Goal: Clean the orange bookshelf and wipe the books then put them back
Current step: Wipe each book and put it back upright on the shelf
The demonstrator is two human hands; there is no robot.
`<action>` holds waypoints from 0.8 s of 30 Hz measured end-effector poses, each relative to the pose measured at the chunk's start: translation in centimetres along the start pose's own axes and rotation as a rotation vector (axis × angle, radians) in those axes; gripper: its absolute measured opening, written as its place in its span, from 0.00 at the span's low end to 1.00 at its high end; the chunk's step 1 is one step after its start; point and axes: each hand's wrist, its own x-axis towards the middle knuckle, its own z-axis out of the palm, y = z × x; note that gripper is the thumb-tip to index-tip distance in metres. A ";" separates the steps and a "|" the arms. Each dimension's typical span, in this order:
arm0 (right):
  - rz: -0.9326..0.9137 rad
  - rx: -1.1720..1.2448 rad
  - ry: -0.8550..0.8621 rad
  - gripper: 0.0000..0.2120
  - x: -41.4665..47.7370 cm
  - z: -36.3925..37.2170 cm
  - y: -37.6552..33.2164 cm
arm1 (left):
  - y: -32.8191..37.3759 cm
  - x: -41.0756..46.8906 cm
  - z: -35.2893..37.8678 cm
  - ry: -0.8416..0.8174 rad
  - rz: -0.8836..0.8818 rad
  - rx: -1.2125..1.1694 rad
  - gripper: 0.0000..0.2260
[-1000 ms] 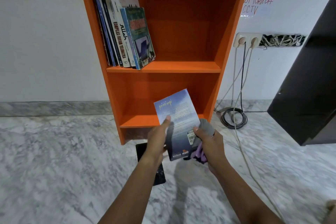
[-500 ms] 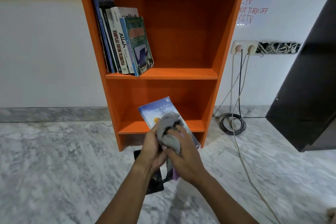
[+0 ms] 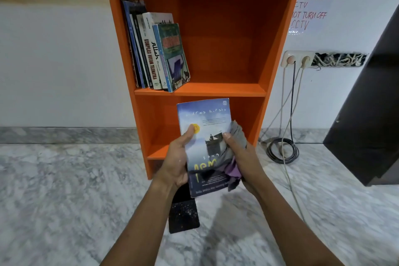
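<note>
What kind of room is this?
Probably an indoor room in a home or small office: an orange bookshelf holding a few books, a marble floor, and wall sockets beside a handwritten CCTV note.

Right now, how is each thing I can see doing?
blue book: upright, front cover showing, held up.
left hand: grips the blue book's left edge.
right hand: holds the grey cloth, thumb on the cover.
grey cloth: bunched against the book's right edge.
shelved books: standing, leaning left.
orange bookshelf: standing upright.
black book: flat on the floor.
wall socket: two plugs in.
</note>
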 end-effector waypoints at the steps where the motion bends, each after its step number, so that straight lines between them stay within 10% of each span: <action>1: 0.059 0.043 -0.062 0.18 0.0 -0.3 -0.3 | 0.3 0.1 -0.2 0.019 -0.003 0.009 0.21; 11: -0.161 -0.097 0.072 0.03 2.1 1.6 -5.1 | 2.8 1.6 -1.7 0.104 0.005 0.646 0.06; 24: -0.384 -0.178 0.113 0.11 10.8 6.2 -16.3 | 16.3 6.4 1.6 -0.092 0.255 0.969 0.08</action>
